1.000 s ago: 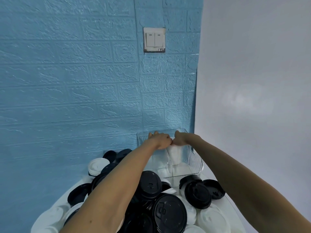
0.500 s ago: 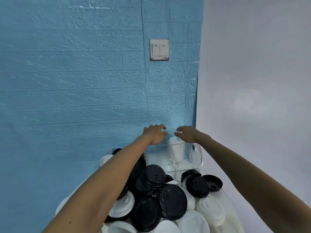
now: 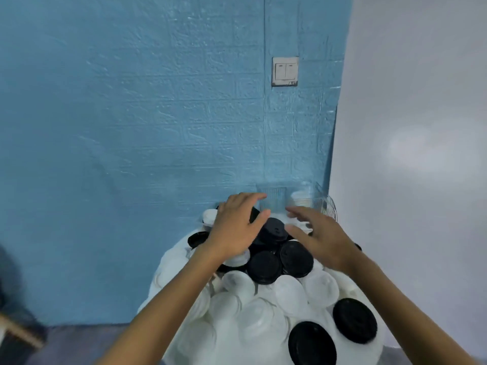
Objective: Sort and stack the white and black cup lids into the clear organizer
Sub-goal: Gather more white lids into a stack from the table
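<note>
A heap of black lids (image 3: 264,267) and white lids (image 3: 290,293) covers a small round white table (image 3: 163,275). The clear organizer (image 3: 274,198) stands at the table's far edge in the wall corner, with a white stack (image 3: 299,197) showing inside it. My left hand (image 3: 234,227) hovers with spread fingers over the pile's far left. My right hand (image 3: 321,235) hovers beside it, fingers spread, just before the organizer. Neither hand holds a lid. The frame is blurred by motion.
A blue brick-pattern wall (image 3: 131,127) rises right behind the table, and a white wall (image 3: 421,127) closes the right side. A light switch (image 3: 285,71) is on the blue wall. A dark blurred object (image 3: 15,299) sits low at the left.
Both hands have drawn back from the organizer's rim toward me and now hover over the lid pile. The view has tilted down and shifted, showing more of the table.
</note>
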### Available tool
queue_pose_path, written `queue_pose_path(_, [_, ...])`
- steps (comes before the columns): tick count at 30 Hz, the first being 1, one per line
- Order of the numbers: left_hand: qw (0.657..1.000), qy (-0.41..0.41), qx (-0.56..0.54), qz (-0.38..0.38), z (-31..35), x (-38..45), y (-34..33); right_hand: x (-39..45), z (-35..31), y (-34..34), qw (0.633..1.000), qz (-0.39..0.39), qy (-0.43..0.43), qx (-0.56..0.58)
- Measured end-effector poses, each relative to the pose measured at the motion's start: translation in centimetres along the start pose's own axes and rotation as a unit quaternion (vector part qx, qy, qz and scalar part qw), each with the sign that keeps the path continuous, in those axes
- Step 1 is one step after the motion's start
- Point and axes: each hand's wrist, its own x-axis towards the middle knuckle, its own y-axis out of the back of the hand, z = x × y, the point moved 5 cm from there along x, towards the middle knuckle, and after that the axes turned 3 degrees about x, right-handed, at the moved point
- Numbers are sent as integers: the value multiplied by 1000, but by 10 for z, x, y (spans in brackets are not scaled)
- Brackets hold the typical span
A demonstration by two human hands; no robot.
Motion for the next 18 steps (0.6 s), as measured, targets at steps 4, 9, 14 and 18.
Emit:
queue_pose_path(4, [997,41,-55,32,-5,-90,11,-66,-21,-32,1000,-7,-9,-8])
queue_pose_path(9, [996,75,-54,15,-19,-184,-2,-130,-31,-64,999,-17,-21,-27])
queue_pose_path(14, [984,136,-58,96,-41,-244,-8,-159,-34,-88,998,11,-59,-19])
queue_pose_path(18, [976,165,-45,133,-56,-269,-14,-164,-39,-113,997,3,-70,-5])
